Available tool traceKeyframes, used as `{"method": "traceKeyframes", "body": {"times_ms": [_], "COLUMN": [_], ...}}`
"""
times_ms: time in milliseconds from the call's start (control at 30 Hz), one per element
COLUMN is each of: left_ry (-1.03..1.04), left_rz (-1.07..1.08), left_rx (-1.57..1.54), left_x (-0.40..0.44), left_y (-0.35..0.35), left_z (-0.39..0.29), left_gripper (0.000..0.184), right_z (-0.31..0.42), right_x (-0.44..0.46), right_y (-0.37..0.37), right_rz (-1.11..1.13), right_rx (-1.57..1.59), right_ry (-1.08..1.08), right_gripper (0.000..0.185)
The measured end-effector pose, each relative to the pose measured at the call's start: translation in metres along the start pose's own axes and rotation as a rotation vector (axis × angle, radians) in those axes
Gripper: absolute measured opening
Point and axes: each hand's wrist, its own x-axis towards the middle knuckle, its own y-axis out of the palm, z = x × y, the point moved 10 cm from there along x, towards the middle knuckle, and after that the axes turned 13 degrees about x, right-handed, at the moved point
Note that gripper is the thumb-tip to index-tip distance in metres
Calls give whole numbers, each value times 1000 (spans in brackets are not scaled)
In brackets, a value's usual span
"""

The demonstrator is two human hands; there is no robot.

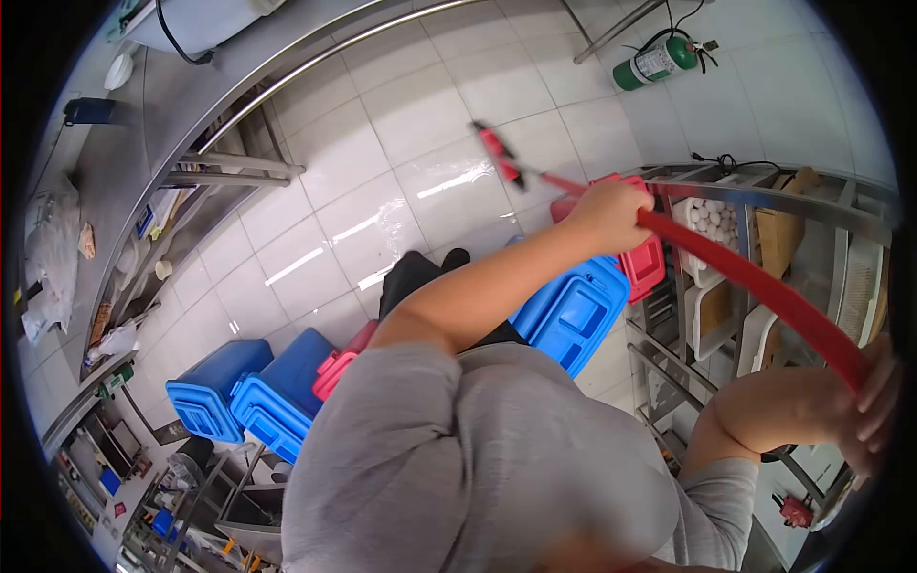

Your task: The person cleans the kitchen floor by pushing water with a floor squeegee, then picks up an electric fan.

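Note:
A red-handled floor squeegee (755,277) runs diagonally across the view. My left hand (611,218) is closed around the handle part-way along, with that arm stretched across in front of my body. Out at the right edge, my right hand (867,411) wraps around the upper end of the same handle. The red and black squeegee head (499,155) is at the pale tiled floor (382,143), slightly smeared by motion. Wet, shiny patches show on the tiles near it. My dark shoes and trousers show below.
Blue lidded bins (573,310) and a red bin (645,253) stand close to my legs, with more blue bins (220,387) behind on the left. A metal rack (697,387) lines the right. A steel counter (191,105) curves along the left. A green extinguisher (654,62) stands by the wall.

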Motion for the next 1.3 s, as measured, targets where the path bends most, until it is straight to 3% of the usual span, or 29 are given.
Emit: {"method": "traceKeyframes", "body": {"times_ms": [67, 100, 200, 300, 367, 400, 467, 533, 567, 633, 700, 800, 833, 867, 900, 1000, 1100, 1200, 1233, 1300], "left_ry": [-88, -150, -328, -420, -440, -332, -157, 72, 115, 182, 93, -3, -16, -45, -78, -118, -263, -465, -554, -730], "left_rz": [25, 10, 3, -55, -116, -173, -181, -196, -114, -235, -279, -247, -245, -229, -204, -216, -250, -310, -336, -420], "left_rx": [37, 62, 215, 378, 375, 332, 196, 88, 62, -61, -136, -122, -106, -76, -54, 11, 147, 334, 345, 484], "left_x": [-39, -59, -118, -162, -168, -153, -116, -83, -69, -33, -5, 0, -1, -11, -35, -118, -195, -303, -351, -458], "left_y": [-28, -43, -75, -95, -108, -110, -99, -90, -88, -81, -82, -72, -78, -101, -134, -200, -277, -359, -384, -438], "left_z": [4, 14, 84, 125, 112, 79, 7, -55, -69, -49, 22, 123, 140, 134, 111, 73, 91, 175, 210, 274], "left_gripper": [14, 13, 13, 12, 15, 18, 19, 19, 18, 19, 21, 22, 23, 22, 21, 19, 19, 20, 18, 19], "right_z": [2, 5, -75, -156, -126, -92, -5, 51, 60, 51, -38, -171, -183, -168, -153, -99, -113, -204, -241, -329], "right_x": [8, -11, -49, -83, -79, -71, -24, 32, 45, 53, 56, 32, 39, 50, 61, 119, 147, 124, 119, 81], "right_y": [-3, -27, -32, -26, -37, -55, -36, 35, 68, 100, 133, 166, 182, 157, 140, 205, 238, 247, 305, 367], "right_rz": [-20, -130, -471, -630, -677, -508, -250, 72, 209, 182, 476, 283, 252, 30, -78, 103, 275, -443, -300, -462], "right_rx": [42, 100, 157, 166, 30, 380, 563, 400, 375, 232, -188, -272, -240, -186, -109, -19, 191, 111, 51, 85], "right_ry": [127, 68, -9, 226, 216, 145, -223, -51, -68, -136, 289, 184, 171, 126, 144, -93, 36, 4, 39, 280], "right_gripper": [27, 23, 18, 19, 27, 23, 21, 27, 27, 31, 27, 9, 10, 10, 25, 38, 37, 38, 35, 16]}}
